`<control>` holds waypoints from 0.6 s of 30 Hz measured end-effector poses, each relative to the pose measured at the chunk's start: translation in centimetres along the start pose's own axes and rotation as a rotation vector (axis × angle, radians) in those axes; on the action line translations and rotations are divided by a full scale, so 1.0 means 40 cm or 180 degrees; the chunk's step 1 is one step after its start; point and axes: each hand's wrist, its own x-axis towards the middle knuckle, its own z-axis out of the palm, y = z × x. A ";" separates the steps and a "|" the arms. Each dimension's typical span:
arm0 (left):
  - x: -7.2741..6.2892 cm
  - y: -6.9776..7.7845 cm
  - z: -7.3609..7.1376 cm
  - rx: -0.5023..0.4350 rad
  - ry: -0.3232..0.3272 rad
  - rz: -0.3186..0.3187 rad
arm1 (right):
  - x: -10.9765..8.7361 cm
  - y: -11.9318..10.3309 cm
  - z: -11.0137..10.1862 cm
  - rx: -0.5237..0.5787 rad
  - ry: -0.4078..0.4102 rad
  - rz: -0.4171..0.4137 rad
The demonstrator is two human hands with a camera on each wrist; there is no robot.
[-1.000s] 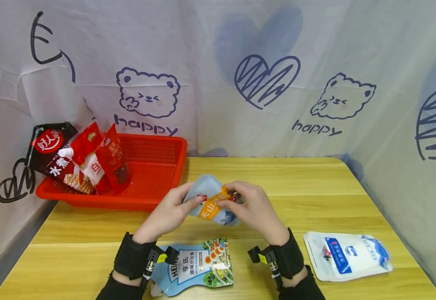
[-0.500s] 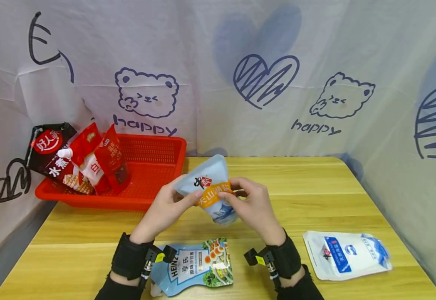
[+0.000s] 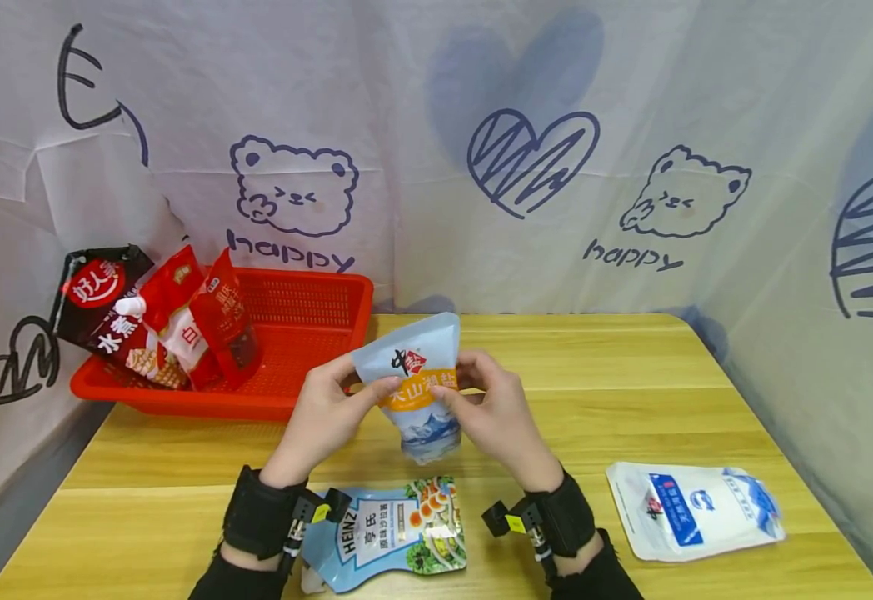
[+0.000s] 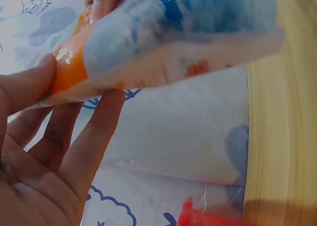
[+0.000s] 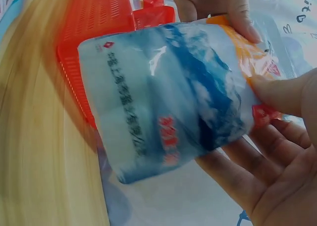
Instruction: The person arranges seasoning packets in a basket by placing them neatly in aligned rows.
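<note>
Both hands hold a light blue bag of salt (image 3: 429,425) with an orange band, raised above the middle of the table. My left hand (image 3: 331,408) pinches its left side, thumb on the front and fingers behind, as the left wrist view also shows. On the opposite side my right hand (image 3: 500,408) grips the bag the same way, thumb across the orange band. In the right wrist view the bag's lower front (image 5: 148,97) with a mountain print faces the camera. Below the hands a blue Heinz salad dressing pouch (image 3: 391,533) lies flat on the table.
A red plastic basket (image 3: 309,358) stands at the back left. Leaning inside it are a black-and-red seasoning packet (image 3: 107,292) and two red pouches, one with a white cap. At the right lies a white-and-blue bag (image 3: 695,512) on the wooden table (image 3: 631,383).
The salt bag has been turned from a tilted, partly folded pose to nearly upright, its printed front showing. Both hands still hold it and have shifted slightly left.
</note>
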 end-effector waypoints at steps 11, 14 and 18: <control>-0.006 0.020 -0.010 0.0214 0.0366 -0.0041 | 0.007 0.009 0.017 0.0155 -0.0268 0.0299; -0.001 0.025 -0.020 0.0226 0.0432 -0.0021 | 0.012 0.011 0.018 0.0142 -0.0276 0.0275; 0.010 0.035 -0.039 0.0249 0.0550 -0.0012 | 0.019 0.017 0.020 0.0074 -0.0240 0.0239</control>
